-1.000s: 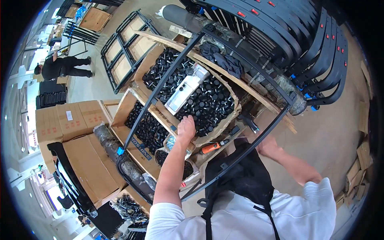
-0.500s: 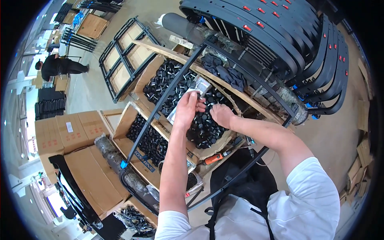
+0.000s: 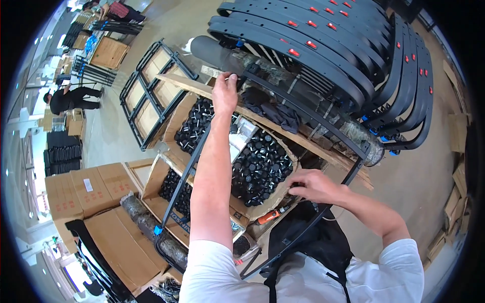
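Reaching past the large open brown cardboard box [image 3: 279, 193], our bare left hand [image 3: 225, 93] was at the far corner of the black square-tube metal frame [image 3: 178, 194], beyond the box's far rim. Its fingers were bent toward the bar and seemed to touch it; whether they were clamped on it we could not tell. The frame spanned above the box, its long sides slanting from beyond the box on the right to before it on the left. Our left hand was nearer the far end, while our bare right hand [image 3: 316, 187] was just beside the box's right rim, its wrist crossing the frame's right bar. That hand's fingers were curled, thumb close to them; a dark spot showed at the tips, and we could not tell whether they pinched anything. The black round-headed knobs [image 3: 262, 159] filled the box, lying left of our right hand.

Our left forearm hid part of the frame's left bar, part of the silvery oblong package [image 3: 242, 132] across the box, and some knobs. The orange-and-black power tool [image 3: 269, 217], just before the box, was partly covered and hard to make out.
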`<state>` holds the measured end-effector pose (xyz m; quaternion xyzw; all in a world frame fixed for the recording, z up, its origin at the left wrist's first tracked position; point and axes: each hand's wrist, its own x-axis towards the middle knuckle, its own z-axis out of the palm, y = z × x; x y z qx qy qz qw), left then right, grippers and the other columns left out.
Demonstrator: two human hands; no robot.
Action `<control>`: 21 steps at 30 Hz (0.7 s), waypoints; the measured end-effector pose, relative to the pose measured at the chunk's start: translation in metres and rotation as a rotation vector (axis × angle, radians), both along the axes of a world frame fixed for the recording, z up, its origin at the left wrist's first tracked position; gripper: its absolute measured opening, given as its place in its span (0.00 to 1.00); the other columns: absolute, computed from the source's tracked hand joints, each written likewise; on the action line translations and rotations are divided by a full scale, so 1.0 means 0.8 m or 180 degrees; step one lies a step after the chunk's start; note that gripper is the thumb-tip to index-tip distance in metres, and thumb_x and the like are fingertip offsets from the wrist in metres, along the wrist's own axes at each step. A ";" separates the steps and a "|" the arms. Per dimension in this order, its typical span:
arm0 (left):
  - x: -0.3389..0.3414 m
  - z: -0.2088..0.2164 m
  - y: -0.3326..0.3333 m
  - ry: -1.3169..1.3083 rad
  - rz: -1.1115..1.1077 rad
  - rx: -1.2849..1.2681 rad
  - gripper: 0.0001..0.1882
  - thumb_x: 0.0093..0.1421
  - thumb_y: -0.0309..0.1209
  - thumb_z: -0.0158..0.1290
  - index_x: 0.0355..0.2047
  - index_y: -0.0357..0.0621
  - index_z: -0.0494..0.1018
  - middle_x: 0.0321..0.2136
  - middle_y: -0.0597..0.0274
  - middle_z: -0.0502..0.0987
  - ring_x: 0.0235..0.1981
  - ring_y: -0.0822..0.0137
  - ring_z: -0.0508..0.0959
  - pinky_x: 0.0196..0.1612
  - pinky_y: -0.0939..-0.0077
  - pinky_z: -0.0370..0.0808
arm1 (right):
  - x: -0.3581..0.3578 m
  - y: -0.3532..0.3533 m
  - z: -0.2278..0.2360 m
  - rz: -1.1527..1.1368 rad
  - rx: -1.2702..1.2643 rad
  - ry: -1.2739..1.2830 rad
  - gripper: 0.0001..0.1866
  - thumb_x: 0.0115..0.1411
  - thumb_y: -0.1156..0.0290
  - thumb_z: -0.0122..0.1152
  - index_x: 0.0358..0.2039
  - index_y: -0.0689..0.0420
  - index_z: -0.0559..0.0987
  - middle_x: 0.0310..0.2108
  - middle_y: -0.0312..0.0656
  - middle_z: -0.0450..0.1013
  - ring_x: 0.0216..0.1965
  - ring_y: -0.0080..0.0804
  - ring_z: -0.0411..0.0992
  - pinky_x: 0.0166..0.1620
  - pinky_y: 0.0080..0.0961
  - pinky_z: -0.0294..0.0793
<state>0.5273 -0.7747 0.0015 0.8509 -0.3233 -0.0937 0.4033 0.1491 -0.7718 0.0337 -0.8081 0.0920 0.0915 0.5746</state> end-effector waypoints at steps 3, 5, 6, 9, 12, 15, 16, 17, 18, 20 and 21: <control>-0.010 -0.009 -0.006 -0.0219 -0.0141 -0.0196 0.19 0.72 0.40 0.54 0.53 0.39 0.78 0.44 0.41 0.84 0.48 0.44 0.84 0.53 0.56 0.78 | -0.041 -0.022 0.022 -0.0522 0.0056 -0.0061 0.13 0.62 0.67 0.67 0.45 0.59 0.83 0.41 0.49 0.78 0.41 0.47 0.78 0.46 0.40 0.79; -0.009 -0.012 -0.006 -0.0118 -0.0265 -0.0443 0.18 0.72 0.38 0.54 0.54 0.40 0.77 0.45 0.43 0.84 0.49 0.46 0.84 0.53 0.59 0.78 | -0.058 -0.034 0.046 -0.0903 0.0245 0.0237 0.13 0.62 0.73 0.65 0.48 0.59 0.83 0.44 0.46 0.77 0.42 0.42 0.78 0.45 0.36 0.79; -0.010 -0.015 -0.004 -0.0186 -0.0340 -0.0420 0.18 0.72 0.37 0.54 0.55 0.40 0.77 0.47 0.44 0.84 0.50 0.47 0.83 0.55 0.61 0.77 | -0.069 -0.040 0.049 -0.0934 0.0225 0.0407 0.14 0.62 0.74 0.64 0.49 0.59 0.83 0.46 0.43 0.75 0.43 0.39 0.77 0.45 0.32 0.79; 0.013 -0.025 0.005 -0.0079 -0.0735 -0.0683 0.17 0.74 0.34 0.51 0.58 0.43 0.77 0.52 0.46 0.82 0.56 0.51 0.81 0.60 0.64 0.75 | -0.090 -0.046 0.050 -0.1072 -0.0300 -0.0100 0.14 0.63 0.75 0.63 0.49 0.58 0.83 0.47 0.43 0.75 0.43 0.37 0.77 0.44 0.32 0.79; 0.003 -0.029 0.001 0.0003 -0.0936 -0.0689 0.16 0.75 0.31 0.49 0.58 0.46 0.78 0.53 0.52 0.82 0.57 0.53 0.81 0.61 0.66 0.74 | -0.107 -0.051 0.066 -0.1375 -0.0382 0.0231 0.15 0.64 0.75 0.63 0.51 0.57 0.82 0.47 0.44 0.75 0.43 0.37 0.77 0.45 0.33 0.79; 0.008 -0.033 0.000 0.0102 -0.1088 -0.0825 0.16 0.74 0.31 0.48 0.57 0.47 0.79 0.53 0.53 0.81 0.58 0.55 0.79 0.63 0.67 0.72 | -0.119 -0.057 0.074 -0.1509 -0.0672 0.0451 0.17 0.64 0.75 0.63 0.53 0.57 0.80 0.46 0.45 0.75 0.42 0.37 0.77 0.45 0.33 0.79; 0.009 -0.033 -0.003 0.0144 -0.1024 -0.0847 0.16 0.74 0.31 0.49 0.57 0.47 0.79 0.53 0.53 0.81 0.58 0.55 0.78 0.64 0.66 0.71 | -0.122 -0.058 0.078 -0.1703 -0.0799 0.0580 0.17 0.63 0.76 0.63 0.53 0.57 0.80 0.46 0.44 0.75 0.41 0.36 0.77 0.45 0.33 0.79; 0.008 -0.035 -0.004 0.0187 -0.0958 -0.0869 0.16 0.73 0.32 0.49 0.57 0.48 0.79 0.52 0.52 0.81 0.58 0.55 0.78 0.64 0.66 0.70 | -0.124 -0.059 0.082 -0.1894 -0.0930 0.0709 0.17 0.63 0.76 0.63 0.53 0.57 0.80 0.45 0.44 0.75 0.40 0.36 0.77 0.44 0.32 0.79; 0.008 -0.036 -0.005 0.0038 -0.0908 -0.0882 0.15 0.72 0.33 0.50 0.55 0.48 0.80 0.50 0.50 0.81 0.56 0.53 0.78 0.64 0.64 0.70 | -0.133 -0.064 0.081 -0.1853 -0.1218 0.0753 0.18 0.61 0.76 0.64 0.53 0.57 0.79 0.43 0.43 0.75 0.38 0.34 0.76 0.43 0.31 0.78; 0.006 -0.038 -0.010 -0.0310 -0.0899 -0.0823 0.13 0.71 0.34 0.54 0.52 0.49 0.82 0.49 0.50 0.81 0.53 0.52 0.78 0.60 0.62 0.73 | -0.149 -0.071 0.078 -0.2017 -0.1352 0.0834 0.18 0.61 0.77 0.64 0.52 0.58 0.79 0.42 0.42 0.75 0.37 0.34 0.76 0.43 0.31 0.78; 0.006 -0.038 -0.010 -0.0335 -0.0867 -0.0778 0.13 0.70 0.34 0.56 0.51 0.48 0.83 0.49 0.51 0.81 0.52 0.52 0.79 0.60 0.62 0.74 | -0.158 -0.074 0.077 -0.2168 -0.1449 0.0868 0.18 0.60 0.77 0.64 0.52 0.58 0.79 0.42 0.42 0.75 0.37 0.34 0.75 0.42 0.31 0.77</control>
